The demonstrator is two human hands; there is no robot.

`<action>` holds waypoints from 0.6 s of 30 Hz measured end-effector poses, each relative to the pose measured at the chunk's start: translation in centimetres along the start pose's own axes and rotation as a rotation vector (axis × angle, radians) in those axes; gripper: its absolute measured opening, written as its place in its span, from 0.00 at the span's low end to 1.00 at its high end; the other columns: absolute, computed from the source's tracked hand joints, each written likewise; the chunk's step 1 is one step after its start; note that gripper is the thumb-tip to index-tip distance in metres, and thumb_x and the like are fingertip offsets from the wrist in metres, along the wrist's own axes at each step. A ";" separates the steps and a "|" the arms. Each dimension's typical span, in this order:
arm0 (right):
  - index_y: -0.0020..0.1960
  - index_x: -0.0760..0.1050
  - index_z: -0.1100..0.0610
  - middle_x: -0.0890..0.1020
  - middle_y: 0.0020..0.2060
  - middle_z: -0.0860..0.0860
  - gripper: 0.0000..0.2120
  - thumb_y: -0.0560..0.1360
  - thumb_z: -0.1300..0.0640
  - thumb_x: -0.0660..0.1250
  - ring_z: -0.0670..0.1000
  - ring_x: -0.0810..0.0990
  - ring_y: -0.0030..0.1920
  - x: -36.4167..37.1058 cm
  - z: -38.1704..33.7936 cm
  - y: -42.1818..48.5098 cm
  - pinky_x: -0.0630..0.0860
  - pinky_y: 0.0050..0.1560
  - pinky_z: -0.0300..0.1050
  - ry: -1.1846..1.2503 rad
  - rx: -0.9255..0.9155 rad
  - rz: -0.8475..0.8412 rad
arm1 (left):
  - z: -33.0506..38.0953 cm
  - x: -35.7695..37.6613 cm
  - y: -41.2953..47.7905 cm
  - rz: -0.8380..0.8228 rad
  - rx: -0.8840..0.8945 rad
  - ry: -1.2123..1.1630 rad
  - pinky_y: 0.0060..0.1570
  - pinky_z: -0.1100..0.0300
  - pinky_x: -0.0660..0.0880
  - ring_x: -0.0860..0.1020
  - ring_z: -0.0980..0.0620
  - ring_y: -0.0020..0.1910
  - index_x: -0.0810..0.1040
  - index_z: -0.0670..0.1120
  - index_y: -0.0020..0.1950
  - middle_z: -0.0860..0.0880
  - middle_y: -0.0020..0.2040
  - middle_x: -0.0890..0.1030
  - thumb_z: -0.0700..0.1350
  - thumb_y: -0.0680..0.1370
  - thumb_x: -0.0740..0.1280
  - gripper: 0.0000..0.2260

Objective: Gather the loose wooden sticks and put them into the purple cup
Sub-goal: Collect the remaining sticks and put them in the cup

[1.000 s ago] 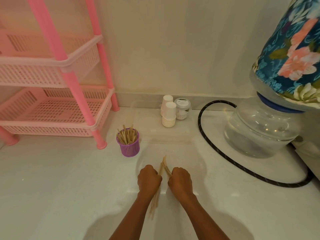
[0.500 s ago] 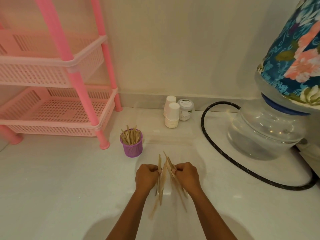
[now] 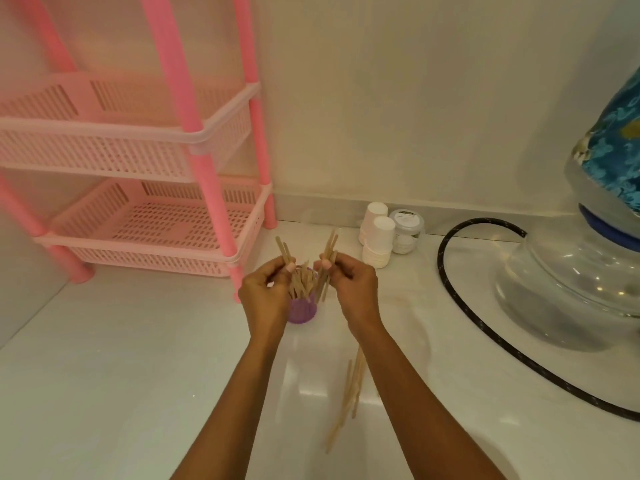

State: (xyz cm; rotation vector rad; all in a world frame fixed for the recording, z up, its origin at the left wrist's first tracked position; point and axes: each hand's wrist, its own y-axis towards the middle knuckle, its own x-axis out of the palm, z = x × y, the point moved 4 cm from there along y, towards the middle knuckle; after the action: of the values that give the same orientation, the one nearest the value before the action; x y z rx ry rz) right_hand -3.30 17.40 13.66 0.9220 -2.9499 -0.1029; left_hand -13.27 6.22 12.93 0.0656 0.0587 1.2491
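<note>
To your far left stands the pink basket rack [image 3: 145,233], clear of the work. Your left hand [image 3: 265,296] is pinched around a small bunch of wooden sticks [image 3: 284,252], their lower ends angled down toward the purple cup [image 3: 302,311], which sits on the white floor [image 3: 121,358] just behind and between your hands and already holds a cluster of sticks. Your right hand [image 3: 353,285] grips a second bunch [image 3: 329,251] in its fingertips, tips fanned upward and bottoms over the cup's rim.

You look to be at the loading step: both bunches are poised at the mouth but not clearly seated. The next move calls for steering the lower ends inside the rim, past the sticks already standing there, then letting go without tipping the light cup.

Between your forearms, nearer to you, several loose sticks [image 3: 351,393] lie on the floor, so at least one more gathering pass seems needed. Further right, the paper cups [image 3: 379,244], black hose [image 3: 460,306] and water jug [image 3: 571,282] stay out of your way.
</note>
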 end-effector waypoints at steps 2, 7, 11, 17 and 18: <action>0.44 0.82 0.43 0.87 0.43 0.51 0.12 0.75 0.61 0.68 0.50 0.85 0.47 1.5 -0.4 1.1 0.81 0.53 0.50 -0.002 -0.039 0.001 | 0.4 -0.1 1.2 0.051 0.015 0.010 0.46 0.68 0.79 0.83 0.56 0.46 0.84 0.46 0.53 0.52 0.45 0.85 0.39 0.76 0.70 0.08; 0.39 0.81 0.40 0.86 0.41 0.49 0.15 0.75 0.60 0.69 0.54 0.85 0.48 3.8 0.1 3.3 0.81 0.53 0.52 0.001 -0.033 0.013 | -0.2 0.5 3.1 0.033 0.055 0.055 0.46 0.67 0.79 0.81 0.61 0.44 0.84 0.44 0.53 0.50 0.47 0.85 0.37 0.76 0.69 0.08; 0.45 0.84 0.47 0.86 0.42 0.47 0.08 0.74 0.60 0.69 0.50 0.85 0.47 4.6 1.8 4.2 0.81 0.54 0.52 -0.033 0.017 0.006 | -1.5 0.9 3.5 -0.031 0.045 0.124 0.52 0.59 0.80 0.82 0.54 0.48 0.84 0.43 0.54 0.49 0.48 0.85 0.38 0.76 0.69 0.09; 0.50 0.83 0.54 0.86 0.46 0.48 0.06 0.74 0.58 0.71 0.47 0.83 0.49 4.7 3.4 5.4 0.79 0.55 0.44 -0.075 0.075 0.035 | -2.6 0.8 4.0 -0.053 0.041 0.142 0.52 0.69 0.76 0.80 0.56 0.52 0.82 0.43 0.59 0.50 0.54 0.84 0.39 0.77 0.68 0.11; 0.50 0.83 0.54 0.86 0.45 0.48 0.06 0.74 0.57 0.71 0.46 0.83 0.48 4.7 3.4 5.5 0.79 0.53 0.41 -0.083 0.067 0.039 | -2.7 0.8 4.2 -0.050 0.043 0.138 0.49 0.74 0.75 0.80 0.59 0.51 0.82 0.43 0.59 0.51 0.54 0.83 0.39 0.77 0.68 0.11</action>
State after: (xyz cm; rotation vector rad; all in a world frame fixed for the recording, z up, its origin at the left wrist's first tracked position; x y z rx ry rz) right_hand -10.46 19.42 10.87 0.8888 -3.0630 -0.0424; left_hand -17.17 8.34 10.58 0.0151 0.2052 1.2012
